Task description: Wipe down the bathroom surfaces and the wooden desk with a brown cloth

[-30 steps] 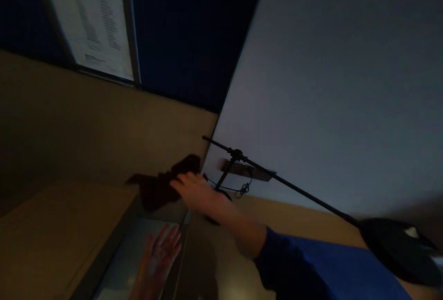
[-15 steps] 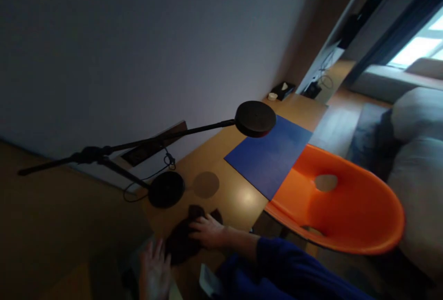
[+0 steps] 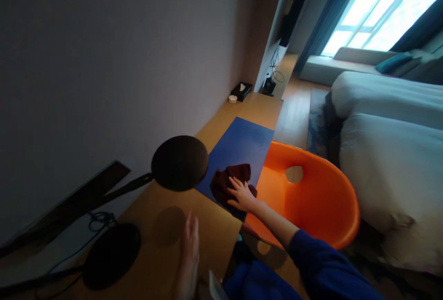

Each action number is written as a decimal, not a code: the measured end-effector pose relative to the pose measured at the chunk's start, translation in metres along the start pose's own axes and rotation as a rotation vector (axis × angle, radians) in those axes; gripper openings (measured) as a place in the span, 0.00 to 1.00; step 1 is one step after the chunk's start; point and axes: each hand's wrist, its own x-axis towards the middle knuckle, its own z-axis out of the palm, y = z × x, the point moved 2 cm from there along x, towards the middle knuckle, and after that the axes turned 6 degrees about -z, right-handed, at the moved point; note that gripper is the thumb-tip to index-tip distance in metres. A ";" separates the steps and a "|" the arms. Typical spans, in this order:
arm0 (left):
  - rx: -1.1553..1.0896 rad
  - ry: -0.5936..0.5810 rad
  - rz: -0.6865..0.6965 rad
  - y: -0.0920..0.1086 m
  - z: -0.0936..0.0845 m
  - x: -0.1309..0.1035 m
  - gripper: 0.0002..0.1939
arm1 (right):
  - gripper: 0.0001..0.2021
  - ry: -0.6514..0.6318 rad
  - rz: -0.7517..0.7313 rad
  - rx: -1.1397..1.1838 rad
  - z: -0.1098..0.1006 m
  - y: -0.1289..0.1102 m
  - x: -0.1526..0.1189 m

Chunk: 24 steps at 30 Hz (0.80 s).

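Observation:
A dark maroon cloth (image 3: 221, 183) lies bunched on the near part of a blue mat (image 3: 238, 141), which covers part of the wooden desk (image 3: 211, 226). On top of the cloth rests my right hand (image 3: 242, 195), its fingers spread. My left hand (image 3: 190, 240) is over the desk to the left, held edge-on with straight fingers and holding nothing. It is apart from the cloth.
A black desk lamp has its round head (image 3: 180, 162) over the desk and its base (image 3: 112, 256) at lower left. An orange chair (image 3: 311, 198) stands against the desk's right edge. Farther back are a tissue box (image 3: 241, 90) and a bed (image 3: 387, 152).
The cloth and my right hand have moved from the bare wood beside the lamp base onto the blue mat. My left hand has moved forward over the desk. The camera view has shifted.

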 end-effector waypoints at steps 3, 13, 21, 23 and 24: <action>0.514 0.146 0.277 0.020 0.051 0.059 0.33 | 0.30 -0.059 -0.024 -0.020 0.020 0.034 0.003; 1.645 0.601 0.402 0.001 0.125 0.132 0.36 | 0.29 0.230 0.398 -0.153 -0.070 0.309 0.104; 1.811 0.641 0.549 -0.020 0.119 0.166 0.37 | 0.31 0.395 0.826 0.059 -0.121 0.443 0.296; 1.856 0.608 0.525 -0.023 0.114 0.171 0.38 | 0.27 0.343 0.727 0.083 -0.117 0.434 0.356; 1.876 0.595 0.518 -0.024 0.113 0.173 0.38 | 0.26 0.323 0.644 0.072 -0.113 0.423 0.383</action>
